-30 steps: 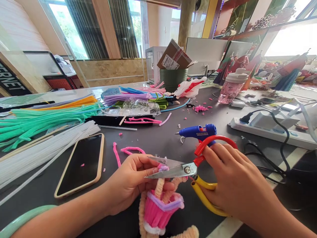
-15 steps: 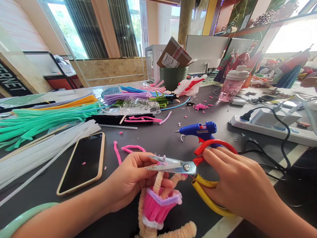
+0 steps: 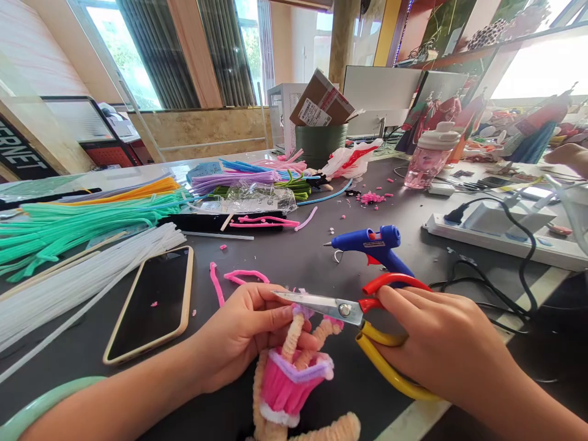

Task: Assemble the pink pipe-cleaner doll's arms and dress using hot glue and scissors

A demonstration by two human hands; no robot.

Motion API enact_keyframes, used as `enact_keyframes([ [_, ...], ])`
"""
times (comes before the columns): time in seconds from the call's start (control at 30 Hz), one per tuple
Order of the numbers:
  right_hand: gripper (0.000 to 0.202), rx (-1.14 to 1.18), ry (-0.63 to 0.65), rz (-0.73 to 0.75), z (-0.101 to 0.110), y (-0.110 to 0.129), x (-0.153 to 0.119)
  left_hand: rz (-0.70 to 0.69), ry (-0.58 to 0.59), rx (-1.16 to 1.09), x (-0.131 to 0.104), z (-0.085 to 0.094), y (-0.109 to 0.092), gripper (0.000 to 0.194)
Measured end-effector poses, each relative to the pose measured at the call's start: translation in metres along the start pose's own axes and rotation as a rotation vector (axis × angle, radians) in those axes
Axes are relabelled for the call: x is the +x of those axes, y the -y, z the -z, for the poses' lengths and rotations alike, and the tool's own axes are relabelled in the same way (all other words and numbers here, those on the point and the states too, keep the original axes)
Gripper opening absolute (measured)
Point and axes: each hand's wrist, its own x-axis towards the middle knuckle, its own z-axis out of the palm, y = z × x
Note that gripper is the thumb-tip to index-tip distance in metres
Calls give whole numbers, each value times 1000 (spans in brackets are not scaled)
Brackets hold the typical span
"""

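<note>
From the head view, I see the left hand [image 3: 257,337] pinching the fuzzy pipe-cleaner doll [image 3: 291,386] by a purple-tipped limb; its pink skirt hangs just below that grip. The right hand [image 3: 441,337] grips the scissors [image 3: 344,309], blades together over the tip. Beyond the right grip lies the glue gun [image 3: 374,242].

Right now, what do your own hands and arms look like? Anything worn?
Both hands are bare: left hand and right hand, no gloves or rings visible. No sleeves show on either forearm. The left forearm wears a smooth, rounded, glossy pale green bangle, partly cut off by the picture edge. Nothing worn shows on the right.
</note>
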Motion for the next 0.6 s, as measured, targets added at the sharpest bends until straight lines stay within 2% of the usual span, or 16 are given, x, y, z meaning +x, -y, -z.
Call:
enact_keyframes([
  [0.27,23,123,31,-229,0,0,4,2,-36,5,-1,2,-1,15],
  [0.33,19,196,86,-253,0,1,4,-1,-30,0,-1,1,-2,14],
  [0.4,25,245,156,-276,0,2,3,-1,-23,-10,-1,1,-3,14],
  [0.6,39,148,241,-254,-2,4,1,-21,-8,0,-1,-1,-4,20],
])
